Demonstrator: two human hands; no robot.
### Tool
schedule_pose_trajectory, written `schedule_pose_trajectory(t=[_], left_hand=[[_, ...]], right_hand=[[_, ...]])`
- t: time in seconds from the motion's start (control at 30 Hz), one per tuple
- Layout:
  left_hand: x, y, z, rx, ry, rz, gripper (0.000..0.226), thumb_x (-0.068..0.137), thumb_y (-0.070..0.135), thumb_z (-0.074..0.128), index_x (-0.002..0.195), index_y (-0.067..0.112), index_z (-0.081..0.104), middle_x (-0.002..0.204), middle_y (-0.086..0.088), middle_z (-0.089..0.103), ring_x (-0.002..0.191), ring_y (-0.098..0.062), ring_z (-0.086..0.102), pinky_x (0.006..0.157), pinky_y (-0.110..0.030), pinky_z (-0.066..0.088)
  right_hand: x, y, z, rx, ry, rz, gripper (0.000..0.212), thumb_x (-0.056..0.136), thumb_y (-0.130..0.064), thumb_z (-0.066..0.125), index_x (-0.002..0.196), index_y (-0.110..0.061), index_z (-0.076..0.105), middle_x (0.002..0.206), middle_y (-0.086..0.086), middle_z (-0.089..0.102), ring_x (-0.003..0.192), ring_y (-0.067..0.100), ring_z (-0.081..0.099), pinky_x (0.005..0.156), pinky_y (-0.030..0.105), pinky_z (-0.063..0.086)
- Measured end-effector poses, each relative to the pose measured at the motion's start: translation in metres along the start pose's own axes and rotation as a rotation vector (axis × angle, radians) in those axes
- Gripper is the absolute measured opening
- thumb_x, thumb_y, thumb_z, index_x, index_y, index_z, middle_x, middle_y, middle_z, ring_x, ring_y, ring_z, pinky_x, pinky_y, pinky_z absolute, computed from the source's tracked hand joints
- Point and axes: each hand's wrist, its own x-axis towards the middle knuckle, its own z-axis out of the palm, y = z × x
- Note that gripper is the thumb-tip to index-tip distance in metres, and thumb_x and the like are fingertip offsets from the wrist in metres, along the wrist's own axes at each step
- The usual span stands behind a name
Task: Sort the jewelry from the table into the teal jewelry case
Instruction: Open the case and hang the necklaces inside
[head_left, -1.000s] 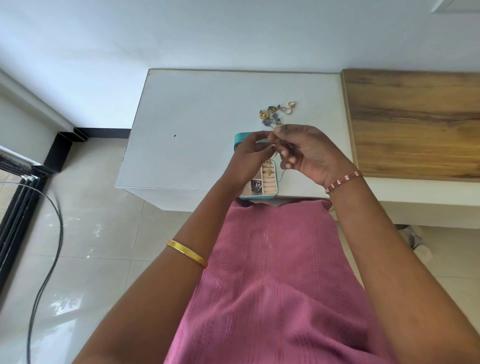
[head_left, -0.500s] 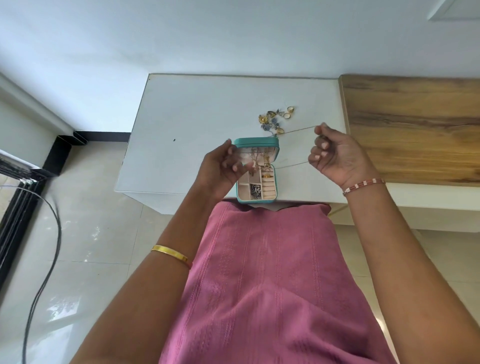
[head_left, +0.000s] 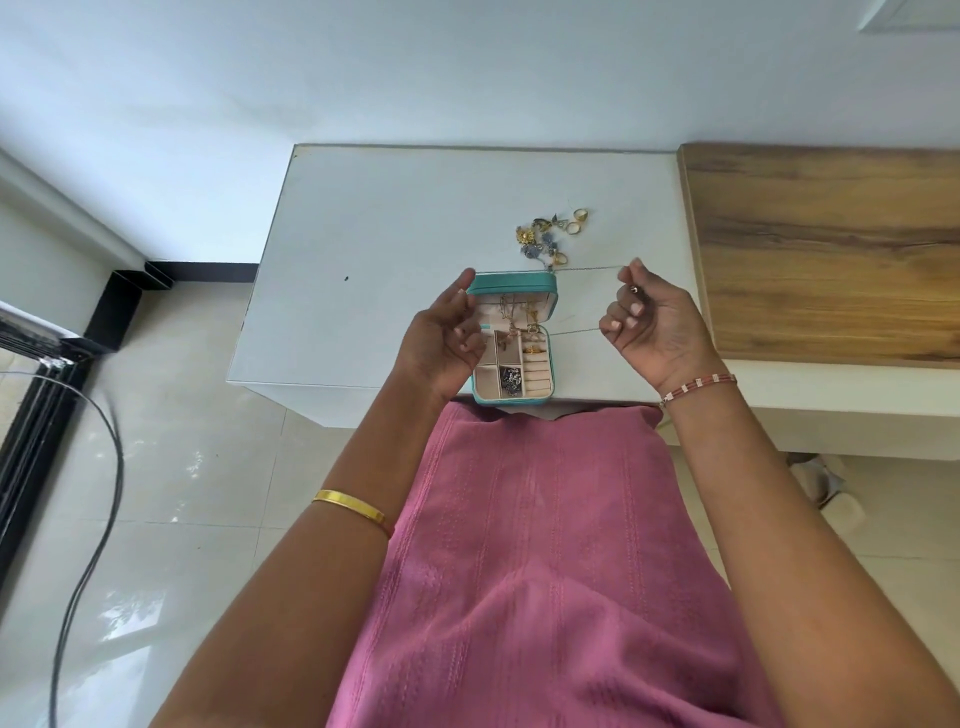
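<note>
The thin chain (head_left: 587, 268) is stretched above the open case (head_left: 511, 343). Right hand (head_left: 652, 325) pinches one end; left hand (head_left: 441, 338) apparently the other. Light, limp, tangle-prone: grip near the ends.

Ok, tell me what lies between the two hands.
In the head view, the open teal case sits between the left hand and right hand, with a thin chain stretched across above it.

white table (head_left: 395, 249) against pale wall (head_left: 415, 67), wooden counter (head_left: 831, 249) beside it, glossy tiled floor (head_left: 171, 467), black cable (head_left: 88, 561)
</note>
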Motion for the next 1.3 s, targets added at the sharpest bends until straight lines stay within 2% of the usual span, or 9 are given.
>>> schedule_pose_trajectory(t=[0.17,0.3,0.43,0.6,0.73,0.87,1.03,1.2,1.3], left_hand=[[-0.003,0.005,0.006,0.099,0.032,-0.011,0.015,0.092,0.009,0.051,0.085,0.012,0.064,0.049,0.005,0.047,0.035,-0.004,0.032,0.034,-0.014,0.029],[-0.002,0.007,0.01,0.002,-0.035,-0.014,0.016,0.093,0.012,0.049,0.094,0.015,0.065,0.048,0.006,0.048,0.043,-0.005,0.045,0.052,-0.019,0.044],[-0.005,0.01,0.01,-0.007,-0.156,-0.011,0.025,0.095,0.012,0.043,0.107,0.023,0.062,0.061,0.006,0.06,0.055,-0.007,0.058,0.069,-0.031,0.056],[-0.005,0.017,0.01,-0.076,-0.184,0.009,0.039,0.094,0.0,0.034,0.123,0.021,0.05,0.089,-0.008,0.068,0.058,-0.012,0.061,0.056,-0.024,0.054],[-0.005,0.02,0.009,0.014,-0.154,0.024,0.047,0.093,-0.007,0.029,0.128,0.021,0.044,0.1,-0.012,0.064,0.045,-0.007,0.047,0.042,-0.016,0.041],[-0.001,0.02,0.004,0.0,-0.171,-0.034,0.046,0.093,-0.006,0.027,0.127,0.018,0.044,0.084,-0.009,0.069,0.039,-0.004,0.037,0.034,-0.012,0.03],[-0.007,0.016,0.009,-0.053,-0.223,-0.078,0.049,0.077,-0.002,0.042,0.123,0.013,0.048,0.075,-0.008,0.066,0.038,-0.005,0.038,0.033,-0.012,0.031],[-0.007,0.015,0.005,-0.537,-0.234,-0.13,0.055,0.06,-0.032,0.053,0.111,-0.012,0.052,0.077,-0.029,0.063,0.054,-0.033,0.064,0.045,-0.034,0.056],[-0.015,0.013,0.012,-0.698,-0.213,-0.18,0.023,0.075,-0.028,0.042,0.097,-0.031,0.049,0.085,-0.048,0.055,0.066,-0.057,0.062,0.062,-0.058,0.054]], right_hand=[[-0.013,-0.002,0.015,-0.577,0.014,-0.152,0.01,0.088,-0.008,0.058,0.08,-0.008,0.065,0.049,-0.001,0.044,0.039,0.007,0.034,0.043,0.019,0.035],[-0.024,-0.001,0.033,-1.173,-0.106,-0.248,0.01,0.086,-0.013,0.064,0.09,-0.004,0.067,0.056,0.002,0.05,0.037,0.0,0.042,0.043,0.013,0.036],[-0.031,0.004,0.042,-1.344,-0.19,-0.242,0.014,0.085,-0.012,0.064,0.095,-0.002,0.067,0.059,-0.001,0.054,0.035,-0.005,0.045,0.041,0.004,0.032],[-0.034,0.004,0.036,-1.27,-0.237,-0.178,0.015,0.085,-0.014,0.066,0.094,-0.002,0.067,0.056,0.001,0.053,0.036,-0.001,0.042,0.042,0.015,0.037],[-0.032,0.001,0.023,-1.096,-0.259,-0.113,0.017,0.085,-0.009,0.064,0.095,0.004,0.065,0.059,0.006,0.053,0.045,0.005,0.048,0.051,0.018,0.048],[-0.024,0.001,0.011,-0.46,-0.296,-0.028,0.003,0.075,-0.011,0.067,0.073,-0.008,0.066,0.057,0.005,0.052,0.053,0.014,0.058,0.068,0.033,0.055],[-0.018,0.006,0.006,0.085,-0.312,-0.017,0.029,0.051,-0.02,0.087,0.07,-0.01,0.068,0.041,-0.002,0.042,0.047,0.012,0.052,0.075,0.032,0.056],[-0.018,0.007,0.024,0.206,-0.238,-0.023,0.017,0.073,-0.019,0.065,0.086,-0.01,0.06,0.042,-0.005,0.041,0.037,0.006,0.041,0.05,0.02,0.048],[-0.022,0.013,0.041,0.161,-0.19,-0.018,0.01,0.085,-0.017,0.05,0.089,-0.011,0.056,0.042,-0.005,0.043,0.035,0.006,0.04,0.045,0.017,0.043]])
